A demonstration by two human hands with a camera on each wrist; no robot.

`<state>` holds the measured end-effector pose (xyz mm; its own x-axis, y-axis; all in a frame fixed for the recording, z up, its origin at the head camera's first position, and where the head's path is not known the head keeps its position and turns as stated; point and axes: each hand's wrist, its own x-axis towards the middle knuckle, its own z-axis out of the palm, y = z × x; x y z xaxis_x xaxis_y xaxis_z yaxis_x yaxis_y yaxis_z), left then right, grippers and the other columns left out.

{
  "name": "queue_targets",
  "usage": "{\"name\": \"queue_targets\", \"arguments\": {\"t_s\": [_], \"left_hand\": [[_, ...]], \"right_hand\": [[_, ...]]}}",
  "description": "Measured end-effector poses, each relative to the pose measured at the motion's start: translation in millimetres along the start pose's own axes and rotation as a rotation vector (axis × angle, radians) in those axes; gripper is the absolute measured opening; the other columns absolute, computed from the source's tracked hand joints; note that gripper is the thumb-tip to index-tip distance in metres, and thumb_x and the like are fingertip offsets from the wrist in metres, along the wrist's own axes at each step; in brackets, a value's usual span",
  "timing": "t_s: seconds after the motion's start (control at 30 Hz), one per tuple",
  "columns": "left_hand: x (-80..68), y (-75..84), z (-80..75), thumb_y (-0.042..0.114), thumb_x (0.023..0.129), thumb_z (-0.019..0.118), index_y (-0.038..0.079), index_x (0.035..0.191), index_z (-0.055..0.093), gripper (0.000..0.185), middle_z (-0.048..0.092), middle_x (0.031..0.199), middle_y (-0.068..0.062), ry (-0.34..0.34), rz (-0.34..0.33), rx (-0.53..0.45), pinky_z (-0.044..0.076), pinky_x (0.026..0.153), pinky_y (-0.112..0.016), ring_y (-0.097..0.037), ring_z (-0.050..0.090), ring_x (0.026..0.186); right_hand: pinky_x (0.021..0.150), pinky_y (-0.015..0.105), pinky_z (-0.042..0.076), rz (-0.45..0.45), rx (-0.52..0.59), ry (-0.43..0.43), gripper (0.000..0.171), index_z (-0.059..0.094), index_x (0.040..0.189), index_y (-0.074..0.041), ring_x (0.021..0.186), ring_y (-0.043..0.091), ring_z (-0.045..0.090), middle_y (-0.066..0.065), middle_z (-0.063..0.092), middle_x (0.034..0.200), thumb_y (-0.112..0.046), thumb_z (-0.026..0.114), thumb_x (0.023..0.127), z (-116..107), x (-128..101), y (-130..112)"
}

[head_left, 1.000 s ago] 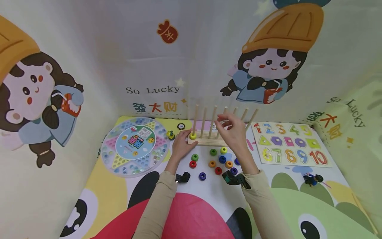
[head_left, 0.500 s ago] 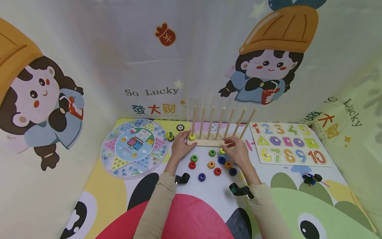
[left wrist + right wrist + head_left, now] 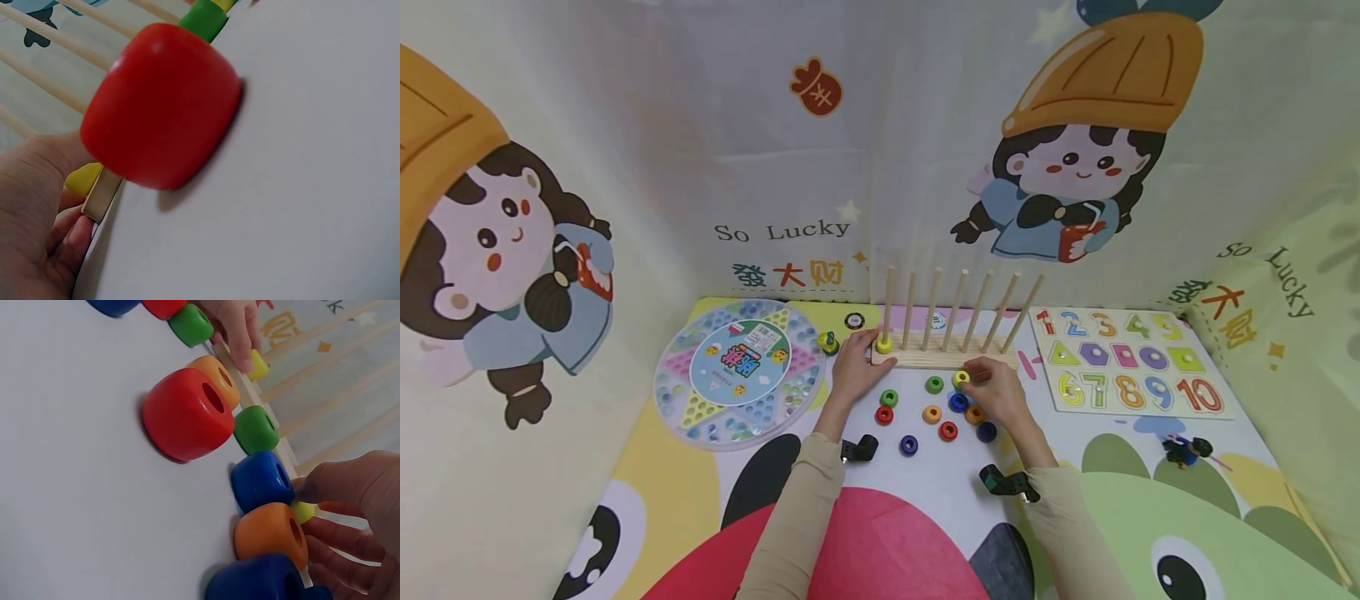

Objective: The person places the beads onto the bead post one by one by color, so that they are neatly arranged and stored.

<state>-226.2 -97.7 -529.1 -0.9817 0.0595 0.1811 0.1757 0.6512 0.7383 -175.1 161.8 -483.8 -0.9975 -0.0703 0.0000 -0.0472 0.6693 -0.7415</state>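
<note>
A wooden peg rack (image 3: pixel 917 358) with several upright pegs stands at the back of the table. My left hand (image 3: pixel 853 368) grips its left end, thumb along the front and fingers round the end. One yellow bead (image 3: pixel 884 344) sits at the foot of the leftmost peg. In front of the rack's right half, my right hand (image 3: pixel 1002 393) pinches another yellow bead (image 3: pixel 961 378) between thumb and fingers. Right beside it, in the right wrist view, are a blue bead (image 3: pixel 259 481) and an orange bead (image 3: pixel 269 534). A red bead (image 3: pixel 162 106) looms large in the left wrist view.
More beads lie in front of the rack, among them a green one (image 3: pixel 934 384) and a dark blue one (image 3: pixel 908 445). A round marble game board (image 3: pixel 808 408) lies left, a number puzzle (image 3: pixel 1138 362) right. A small figurine (image 3: pixel 1186 450) lies nearer on the right.
My right hand has come down from in front of the pegs to the table and taken hold of the yellow bead. The left hand has kept its place on the rack.
</note>
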Motion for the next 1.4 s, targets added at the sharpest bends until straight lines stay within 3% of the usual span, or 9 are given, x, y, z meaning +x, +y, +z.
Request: {"name": "queue_targets", "arguments": {"t_s": [0.43, 0.67, 1.03, 1.4], "left_hand": [[-0.5, 0.9, -0.7, 0.032, 0.082, 0.079, 0.009, 0.141, 0.054, 0.068, 0.052, 0.138, -0.015, -0.004, -0.009, -0.004, 0.05, 0.085, -0.041, -0.03, 0.054, 0.115], [-1.4, -0.5, 0.0, 0.032, 0.083, 0.078, 0.01, 0.142, 0.054, 0.068, 0.052, 0.138, -0.015, 0.0, -0.011, 0.0, 0.049, 0.087, -0.042, -0.03, 0.054, 0.116], [-1.5, 0.4, -0.3, 0.033, 0.083, 0.078, 0.01, 0.142, 0.054, 0.068, 0.052, 0.138, -0.015, -0.007, 0.001, 0.017, 0.047, 0.091, -0.045, -0.031, 0.052, 0.119], [-2.3, 1.0, -1.1, 0.033, 0.083, 0.078, 0.008, 0.14, 0.055, 0.067, 0.053, 0.137, -0.015, -0.001, 0.01, 0.024, 0.046, 0.094, -0.046, -0.032, 0.052, 0.119]], "right_hand": [[0.085, 0.048, 0.053, -0.004, -0.011, 0.009, 0.031, 0.068, 0.114, 0.0, 0.1, 0.034, 0.065, 0.018, 0.068, 0.11, -0.014, 0.075, 0.087, -1.0, 1.0, -5.4], [0.078, 0.047, 0.056, -0.102, 0.008, 0.055, 0.03, 0.07, 0.112, 0.002, 0.098, 0.035, 0.066, 0.018, 0.069, 0.109, -0.011, 0.075, 0.086, -9.7, 2.8, -19.6], [0.074, 0.044, 0.056, -0.266, 0.043, 0.126, 0.026, 0.072, 0.109, 0.001, 0.091, 0.032, 0.067, 0.017, 0.07, 0.105, -0.011, 0.075, 0.085, -26.2, 10.2, -69.6], [0.076, 0.043, 0.055, -0.324, 0.023, 0.139, 0.029, 0.071, 0.112, -0.001, 0.093, 0.029, 0.066, 0.015, 0.07, 0.106, -0.017, 0.073, 0.088, -38.9, 18.6, -129.0]]}}
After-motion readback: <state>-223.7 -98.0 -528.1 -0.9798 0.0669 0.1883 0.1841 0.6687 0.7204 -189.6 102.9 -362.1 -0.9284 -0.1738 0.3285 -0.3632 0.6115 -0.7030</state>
